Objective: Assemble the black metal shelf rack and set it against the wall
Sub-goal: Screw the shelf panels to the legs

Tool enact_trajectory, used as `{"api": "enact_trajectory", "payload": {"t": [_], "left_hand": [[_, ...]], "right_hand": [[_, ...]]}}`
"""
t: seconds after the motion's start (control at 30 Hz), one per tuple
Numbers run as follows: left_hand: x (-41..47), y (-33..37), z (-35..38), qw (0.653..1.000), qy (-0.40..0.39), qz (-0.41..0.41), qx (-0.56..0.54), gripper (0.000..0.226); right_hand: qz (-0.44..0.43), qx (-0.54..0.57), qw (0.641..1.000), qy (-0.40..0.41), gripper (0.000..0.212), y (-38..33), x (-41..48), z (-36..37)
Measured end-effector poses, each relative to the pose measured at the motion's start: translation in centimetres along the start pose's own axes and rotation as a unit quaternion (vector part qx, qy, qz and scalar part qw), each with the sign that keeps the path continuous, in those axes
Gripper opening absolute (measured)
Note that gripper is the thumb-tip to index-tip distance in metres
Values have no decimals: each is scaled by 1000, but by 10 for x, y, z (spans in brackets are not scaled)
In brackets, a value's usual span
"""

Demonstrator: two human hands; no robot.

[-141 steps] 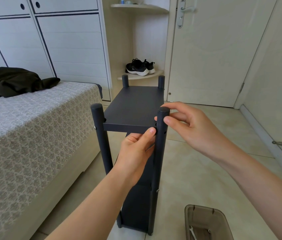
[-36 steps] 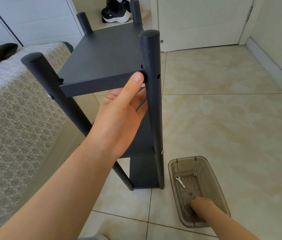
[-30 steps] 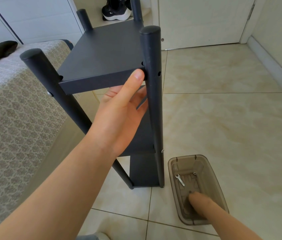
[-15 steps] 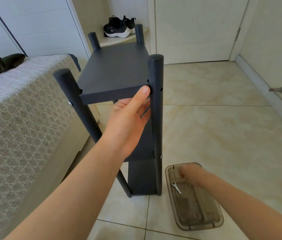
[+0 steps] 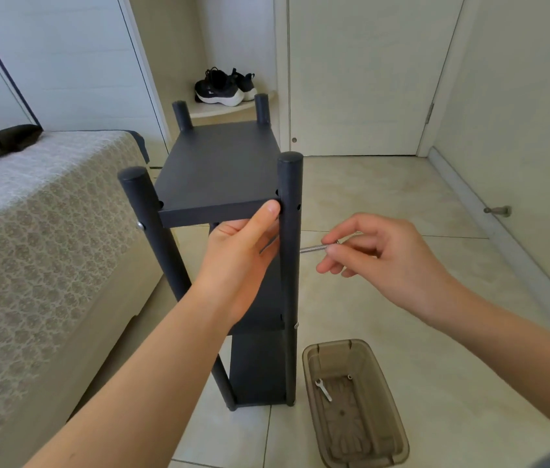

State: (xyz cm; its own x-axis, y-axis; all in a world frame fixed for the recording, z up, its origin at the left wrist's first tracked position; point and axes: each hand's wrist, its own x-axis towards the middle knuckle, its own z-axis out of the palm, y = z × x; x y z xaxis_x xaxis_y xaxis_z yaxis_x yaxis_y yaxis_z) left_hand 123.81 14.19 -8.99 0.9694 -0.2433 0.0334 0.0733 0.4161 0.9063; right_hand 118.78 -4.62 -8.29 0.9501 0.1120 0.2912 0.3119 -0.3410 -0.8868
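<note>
Here, head view: tiled floor (image 5: pixel 385 184), bed (image 5: pixel 47 231) on your left, closed door (image 5: pixel 361 72) ahead. Rack (image 5: pixel 219 163) stands on floor beside bed, four posts up. Your left hand (image 5: pixel 239 255) grips rack's top front edge. Your right hand (image 5: pixel 378 261) pinches one screw (image 5: pixel 314 248) just beside near right post. One tray (image 5: pixel 361 430) on floor near rack's foot holds one wrench (image 5: pixel 323 389). Two shoes (image 5: pixel 219 87) beyond; logo too small to read.
</note>
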Motion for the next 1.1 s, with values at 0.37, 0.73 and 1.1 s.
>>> {"api": "enact_trajectory", "payload": {"t": [0.37, 0.73, 1.1], "left_hand": [[4, 7, -12, 999, -39, 19, 32, 37], [7, 4, -16, 998, -26, 37, 44, 34], [4, 2, -13, 998, -27, 28, 45, 39]], "right_hand": [[-102, -9, 985, 139, 10, -19, 13, 7], [-68, -1, 989, 129, 14, -3, 15, 8], [-104, -28, 983, 147, 10, -13, 14, 11]]}}
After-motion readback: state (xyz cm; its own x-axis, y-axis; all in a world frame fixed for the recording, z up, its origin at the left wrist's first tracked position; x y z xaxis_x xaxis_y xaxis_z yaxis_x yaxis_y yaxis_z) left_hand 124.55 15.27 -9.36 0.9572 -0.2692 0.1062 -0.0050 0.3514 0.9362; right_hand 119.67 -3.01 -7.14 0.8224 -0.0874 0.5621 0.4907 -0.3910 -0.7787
